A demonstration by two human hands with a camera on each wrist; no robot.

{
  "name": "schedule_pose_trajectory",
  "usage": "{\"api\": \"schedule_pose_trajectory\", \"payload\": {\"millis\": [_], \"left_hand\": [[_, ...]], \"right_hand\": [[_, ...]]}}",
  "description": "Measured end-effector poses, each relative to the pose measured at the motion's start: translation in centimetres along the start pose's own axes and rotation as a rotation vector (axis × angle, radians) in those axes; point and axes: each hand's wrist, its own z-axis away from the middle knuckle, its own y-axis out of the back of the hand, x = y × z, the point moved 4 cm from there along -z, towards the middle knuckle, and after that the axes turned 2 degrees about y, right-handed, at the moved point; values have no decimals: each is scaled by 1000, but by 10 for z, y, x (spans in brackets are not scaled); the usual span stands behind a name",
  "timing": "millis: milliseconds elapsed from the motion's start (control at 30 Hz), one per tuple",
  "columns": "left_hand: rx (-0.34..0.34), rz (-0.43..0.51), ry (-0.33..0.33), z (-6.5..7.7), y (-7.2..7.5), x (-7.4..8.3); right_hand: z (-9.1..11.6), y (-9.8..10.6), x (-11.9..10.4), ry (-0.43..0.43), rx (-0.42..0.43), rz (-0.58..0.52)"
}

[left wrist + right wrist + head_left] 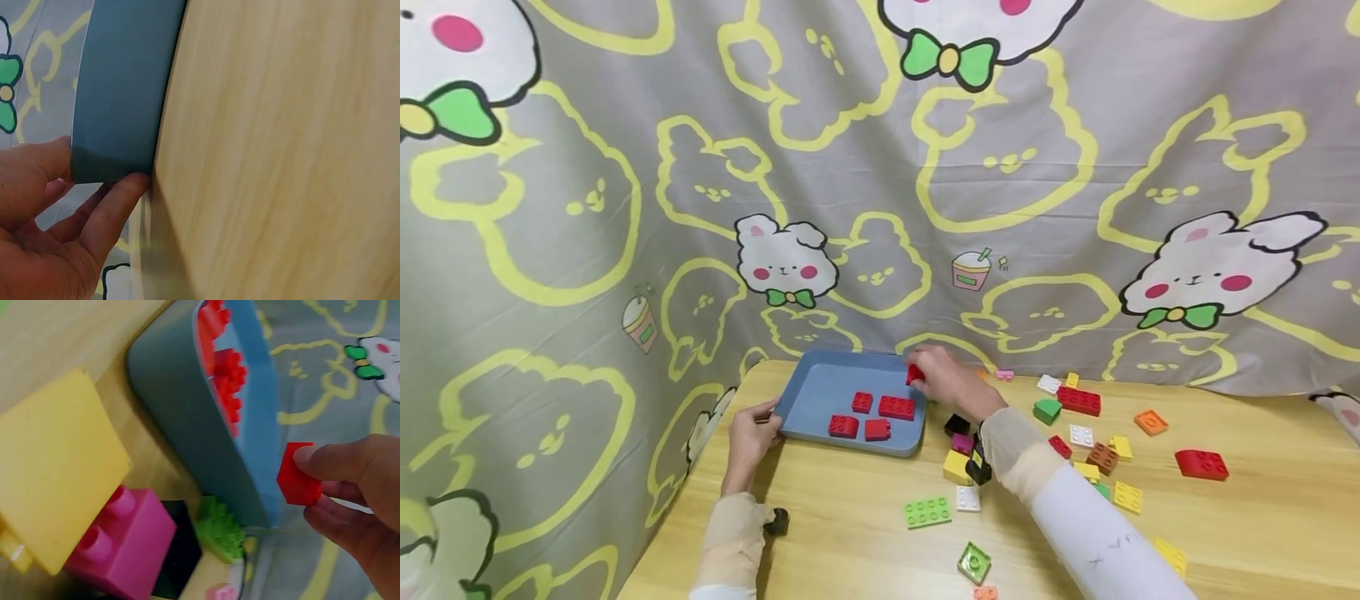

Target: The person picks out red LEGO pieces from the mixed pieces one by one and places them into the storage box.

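A blue tray lies on the wooden table with several red toy bricks in its right half. My left hand grips the tray's left end; in the left wrist view the thumb is at the rim and fingertips are at the lower edge of the wall. Over the tray's far right corner, my right hand pinches a small red brick between thumb and fingers. In the right wrist view this brick is just beyond the tray wall, partly covered by the thumb.
Right of the tray are a black brick, a magenta brick and a yellow brick. A light green brick lies nearer. Several mixed bricks, including a long red one, spread rightward. A patterned curtain hangs behind the table.
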Motion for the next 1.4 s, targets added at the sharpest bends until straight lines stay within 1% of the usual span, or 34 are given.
{"api": "schedule_pose_trajectory", "payload": {"millis": [133, 267, 400, 567, 667, 800, 967, 1067, 1200, 1300, 1400], "left_hand": [[-22, -8, -9, -1, -7, 1], [-1, -24, 2, 0, -6, -1], [11, -38, -15, -1, -6, 0], [6, -34, -8, -2, -7, 2], [10, -30, -2, -2, -6, 3], [5, -17, -12, -2, -3, 4], [-1, 6, 2, 1, 2, 0], [-5, -7, 13, 4, 4, -3], [-6, -14, 12, 3, 3, -2], [-15, -9, 14, 1, 2, 0], [-23, -2, 14, -1, 3, 2]], "right_hand": [[-7, -10, 11, -30, -21, 22], [-14, -19, 15, -50, -58, 9], [-19, -29, 17, -59, -93, 58], [-21, -38, 19, -55, -131, 65], [-23, -41, 19, -48, -131, 71], [-26, -44, 17, -52, -140, 85], [-27, -47, 12, -24, -170, 64], [-26, -42, 8, 2, -142, 27], [-20, -24, 3, 33, -64, 9], [-9, -6, -1, 45, -6, 4], [9, 14, -4, 16, 25, -10]]}}
